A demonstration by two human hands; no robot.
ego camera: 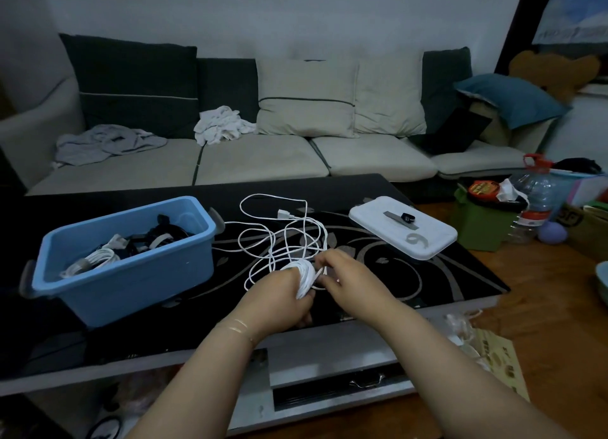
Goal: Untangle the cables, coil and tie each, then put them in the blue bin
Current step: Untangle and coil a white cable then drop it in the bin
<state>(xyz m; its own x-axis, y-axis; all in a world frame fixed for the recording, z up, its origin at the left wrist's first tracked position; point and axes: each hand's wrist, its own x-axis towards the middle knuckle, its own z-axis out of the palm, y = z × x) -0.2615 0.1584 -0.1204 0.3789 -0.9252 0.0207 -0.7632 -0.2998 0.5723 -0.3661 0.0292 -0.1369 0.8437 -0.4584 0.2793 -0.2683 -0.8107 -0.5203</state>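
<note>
Left hand (283,299) grips white cable (289,238) coil; right hand (342,274) pinches loose strand.

One head view, looking forward and down.
You see from your own head height, close over the table (427,274) edge: your forearms run in from the bottom, your hands meet near mid-frame, and the sofa (263,159) fills the far side. No second view shares the scene.
</note>
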